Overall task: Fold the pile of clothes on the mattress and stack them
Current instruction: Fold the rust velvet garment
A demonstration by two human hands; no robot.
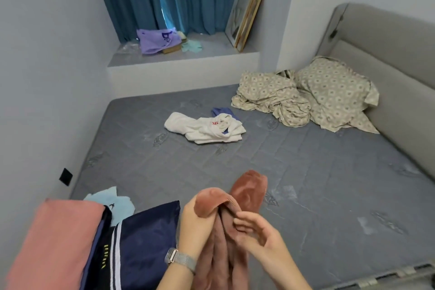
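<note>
A rust-brown fleecy garment (249, 193) hangs bunched above the near edge of the grey mattress (306, 172). My left hand (195, 226), with a metal watch on its wrist, grips the garment's upper edge. My right hand (256, 233) pinches a fold of it just to the right, fingers curled into the cloth. At the near left lie folded clothes: a pink piece (56, 242), a navy piece with white stripes (146, 242) and a pale blue one (113, 202). A crumpled white garment (202, 127) with a blue one (222, 110) beneath lies mid-mattress.
A patterned beige sheet (277, 99) and pillow (336, 92) sit against the grey headboard (388, 54) at the right. A window ledge (183, 59) behind holds a purple bag (157, 40) and leaning frames (247, 14). A wall stands close on the left.
</note>
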